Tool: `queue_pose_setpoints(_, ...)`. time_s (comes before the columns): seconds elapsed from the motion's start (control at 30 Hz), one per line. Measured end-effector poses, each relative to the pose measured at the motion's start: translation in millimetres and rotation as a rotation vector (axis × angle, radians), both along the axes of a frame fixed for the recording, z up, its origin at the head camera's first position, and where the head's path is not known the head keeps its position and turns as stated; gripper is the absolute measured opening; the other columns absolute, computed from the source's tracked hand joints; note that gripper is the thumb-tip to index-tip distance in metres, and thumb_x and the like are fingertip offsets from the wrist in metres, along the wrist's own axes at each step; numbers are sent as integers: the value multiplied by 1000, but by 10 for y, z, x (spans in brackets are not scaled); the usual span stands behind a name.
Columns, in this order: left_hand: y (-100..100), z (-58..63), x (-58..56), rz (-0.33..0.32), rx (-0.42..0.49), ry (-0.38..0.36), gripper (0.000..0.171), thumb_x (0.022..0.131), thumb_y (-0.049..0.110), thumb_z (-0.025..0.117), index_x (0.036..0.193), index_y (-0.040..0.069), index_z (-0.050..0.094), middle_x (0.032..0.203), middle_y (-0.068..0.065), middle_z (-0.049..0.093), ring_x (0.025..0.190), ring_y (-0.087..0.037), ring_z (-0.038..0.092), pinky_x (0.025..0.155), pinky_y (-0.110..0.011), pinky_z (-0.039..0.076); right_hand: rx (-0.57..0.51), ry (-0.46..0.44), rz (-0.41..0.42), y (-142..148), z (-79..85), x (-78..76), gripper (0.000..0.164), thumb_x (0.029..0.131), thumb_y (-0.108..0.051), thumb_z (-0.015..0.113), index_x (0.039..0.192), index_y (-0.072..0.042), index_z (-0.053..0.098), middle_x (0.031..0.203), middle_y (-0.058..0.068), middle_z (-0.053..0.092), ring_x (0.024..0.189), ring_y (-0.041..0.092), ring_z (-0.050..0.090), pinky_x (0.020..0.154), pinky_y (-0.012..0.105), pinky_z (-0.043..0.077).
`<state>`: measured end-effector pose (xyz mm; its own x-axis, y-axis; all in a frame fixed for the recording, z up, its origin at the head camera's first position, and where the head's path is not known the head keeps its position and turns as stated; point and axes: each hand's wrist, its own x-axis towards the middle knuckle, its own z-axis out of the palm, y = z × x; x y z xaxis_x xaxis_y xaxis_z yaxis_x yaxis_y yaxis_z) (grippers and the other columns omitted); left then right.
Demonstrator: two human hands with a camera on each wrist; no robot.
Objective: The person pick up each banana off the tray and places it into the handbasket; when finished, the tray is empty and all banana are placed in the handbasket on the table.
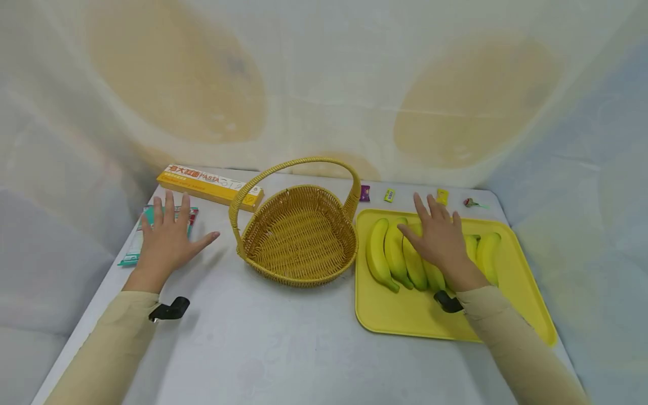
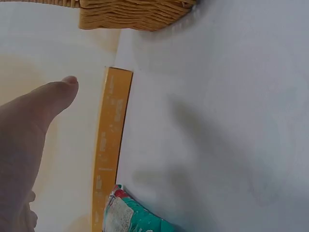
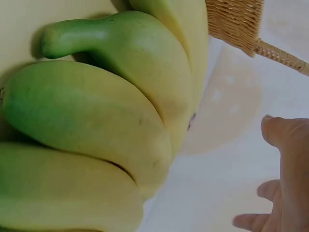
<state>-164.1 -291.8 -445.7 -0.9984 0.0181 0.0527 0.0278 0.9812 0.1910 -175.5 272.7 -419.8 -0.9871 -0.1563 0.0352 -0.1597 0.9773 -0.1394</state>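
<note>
Right hand (image 1: 439,239) lies flat, fingers spread, on banana bunch (image 1: 405,256) in yellow tray (image 1: 526,304), lower right of frame — reach step, prob. needs curling round bunch next. Left hand (image 1: 164,239) open, centre-left, over teal packet (image 1: 133,247) — empty basket (image 1: 298,239) mid-frame.

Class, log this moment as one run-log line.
left hand: open above packet | right hand: open over bananas | tray | basket: empty

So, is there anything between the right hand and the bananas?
Nothing visible. The right hand is directly over the bananas on the yellow tray, fingers straight and spread.
</note>
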Motion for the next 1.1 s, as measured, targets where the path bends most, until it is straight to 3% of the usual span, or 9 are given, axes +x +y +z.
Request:
queue_pose_setpoints(0.07,8,26,4,-2,35,-6,114,89,75,55,163,7,3,165,-31,-5,150,-54,-7,113,-80,2,-8,10,7,32,21,37,84,103,-61,45,164,-11,16,162,29,24,143,54,29,115,75,16)
queue_pose_setpoints(0.17,38,76,11,-17,114,-15,107,90,74,57,160,2,21,161,-34,15,147,-55,14,114,-76,16,-21,19,17,100,45,94,79,104,-57,48,162,-8,25,155,31,36,137,53,38,111,74,26)
queue_pose_setpoints(0.33,94,149,29,-49,247,-44,89,90,71,59,143,0,48,140,-28,44,126,-45,40,106,-68,38,-15,-24,-4,223,108,194,75,104,-53,50,159,-6,31,143,33,48,119,53,53,96,70,43)
queue_pose_setpoints(0.53,148,236,47,-98,479,-43,60,98,53,63,125,1,55,125,-22,56,119,-43,50,101,-63,45,-39,-87,-53,412,150,250,73,105,-52,49,156,-2,35,139,37,48,106,55,59,90,71,45)
queue_pose_setpoints(0.63,197,280,57,-130,604,-42,52,99,46,64,124,1,56,126,-21,58,124,-46,53,106,-65,44,-79,-118,-64,558,149,276,73,105,-52,49,155,-1,36,136,36,48,96,50,62,78,64,50)
queue_pose_setpoints(0.7,235,308,59,-162,671,-46,48,100,42,65,128,3,56,129,-19,59,126,-44,55,106,-62,45,-122,-158,-75,660,164,300,73,105,-50,48,156,0,34,136,35,47,100,49,61,75,61,52)
queue_pose_setpoints(0.8,284,348,69,-205,768,-51,44,101,34,66,136,8,57,136,-12,60,129,-35,56,107,-42,50,-173,-212,-92,822,178,313,73,106,-47,48,155,5,31,135,36,45,110,51,57,79,61,52)
queue_pose_setpoints(0.93,351,407,91,-225,856,-65,46,100,26,69,143,15,56,141,-6,58,131,-29,55,97,-13,49,-192,-238,-118,1050,141,315,74,107,-44,48,153,10,30,135,39,41,118,54,50,86,66,49)
queue_pose_setpoints(1.1,434,474,97,-230,890,-75,51,98,26,71,145,16,54,143,-7,57,131,-30,55,94,-9,48,-226,-267,-143,1312,60,352,73,107,-39,50,151,14,28,137,44,36,119,59,47,88,67,49)
